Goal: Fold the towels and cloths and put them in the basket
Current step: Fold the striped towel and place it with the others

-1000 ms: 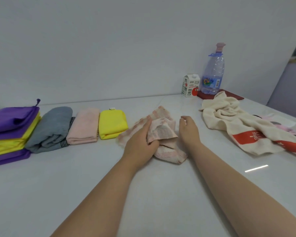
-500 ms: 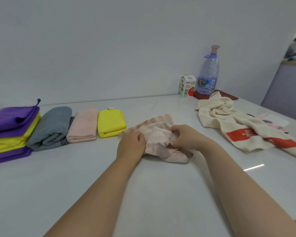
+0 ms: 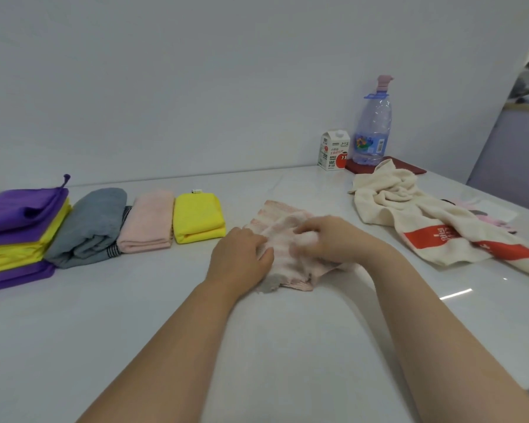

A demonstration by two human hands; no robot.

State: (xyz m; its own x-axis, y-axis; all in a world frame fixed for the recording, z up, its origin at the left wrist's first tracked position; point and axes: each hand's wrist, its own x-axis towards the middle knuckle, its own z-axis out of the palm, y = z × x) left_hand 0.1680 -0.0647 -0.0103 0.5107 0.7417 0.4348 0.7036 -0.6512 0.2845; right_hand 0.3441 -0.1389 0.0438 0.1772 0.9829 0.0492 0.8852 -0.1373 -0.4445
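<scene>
Plain pale wall (image 3: 196, 87) behind. Glossy white tabletop (image 3: 74, 346) — short streak of reflected light (image 3: 455, 294) near its right edge. Lavender partition (image 3: 513, 166) past the far right corner.

The white table (image 3: 104, 346) carries folded cloths (image 3: 197, 216), a striped towel (image 3: 272, 212), a cream towel (image 3: 388, 203), a carton (image 3: 333, 151).

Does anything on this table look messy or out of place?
The cream towel with red blocks lies crumpled at the right, unlike the neat folded cloths lined up at the left.
</scene>
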